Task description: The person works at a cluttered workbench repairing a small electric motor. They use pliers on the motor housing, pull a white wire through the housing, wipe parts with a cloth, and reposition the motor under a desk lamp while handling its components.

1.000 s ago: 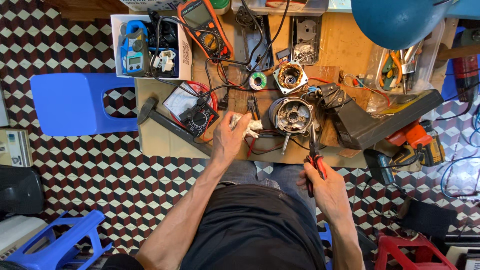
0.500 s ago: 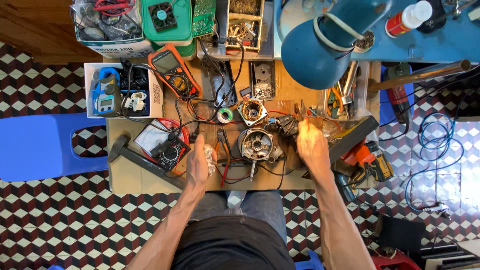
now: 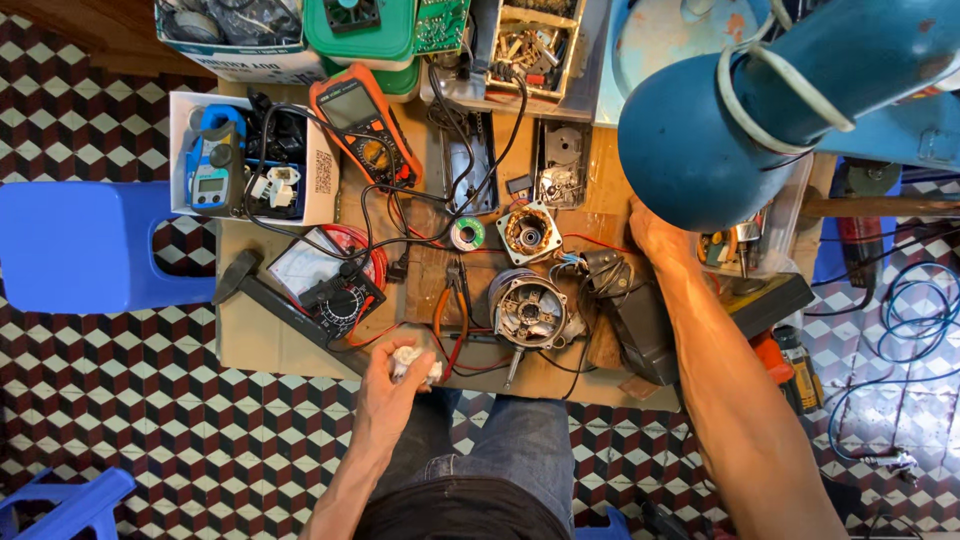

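Cluttered workbench [image 3: 300, 350], left hand [image 3: 395, 385] clenched on white wad [image 3: 408, 362]; right hand [image 3: 655, 235] under blue lamp [image 3: 700, 140], grip unclear

The table [image 3: 300, 345] is matt, worn wood, and the motor housing [image 3: 528, 310] at its middle is dull grey metal with a rough cast look, near pliers [image 3: 452, 310] with smooth orange plastic grips. The left hand [image 3: 390, 385] closes on a crumpled white wad [image 3: 405, 362], soft and matt like paper or cloth, while the right hand [image 3: 655, 235] lies under a lamp shade [image 3: 700, 140] of blue painted metal with a soft sheen. The orange multimeter [image 3: 362, 125] and blue stool [image 3: 95, 245] are smooth plastic; the floor [image 3: 150, 430] is patterned tile.
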A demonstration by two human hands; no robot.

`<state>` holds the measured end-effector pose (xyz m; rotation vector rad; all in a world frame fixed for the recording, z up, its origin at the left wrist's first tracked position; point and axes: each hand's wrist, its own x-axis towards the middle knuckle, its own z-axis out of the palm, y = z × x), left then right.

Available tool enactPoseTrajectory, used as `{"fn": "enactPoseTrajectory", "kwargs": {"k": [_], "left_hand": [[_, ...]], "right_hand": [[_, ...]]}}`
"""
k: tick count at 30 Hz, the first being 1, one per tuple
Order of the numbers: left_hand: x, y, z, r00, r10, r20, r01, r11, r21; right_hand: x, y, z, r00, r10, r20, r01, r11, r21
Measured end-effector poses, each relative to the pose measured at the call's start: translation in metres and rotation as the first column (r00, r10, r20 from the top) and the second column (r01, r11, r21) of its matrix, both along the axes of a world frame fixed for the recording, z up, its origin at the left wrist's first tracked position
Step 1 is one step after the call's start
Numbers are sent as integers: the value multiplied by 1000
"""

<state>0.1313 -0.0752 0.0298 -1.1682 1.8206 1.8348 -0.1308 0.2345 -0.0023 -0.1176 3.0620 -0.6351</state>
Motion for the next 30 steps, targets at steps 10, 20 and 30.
{"fn": "enactPoseTrajectory", "kwargs": {"k": [10,20,30], "left_hand": [[-22,-2,-4,999,44,-32,-43,999,11],[-17,-50,-11,998,33,-46,-28,995,92],[-57,-5,3,983,-151,-101,118,954,-277]], "right_hand": [[113,7,55,951,-300,77,285,747,-601],[288,-60,57,656,-446,609,741,536,-405],[311,-32,105,620,-531,578,783,370,-501]]}}
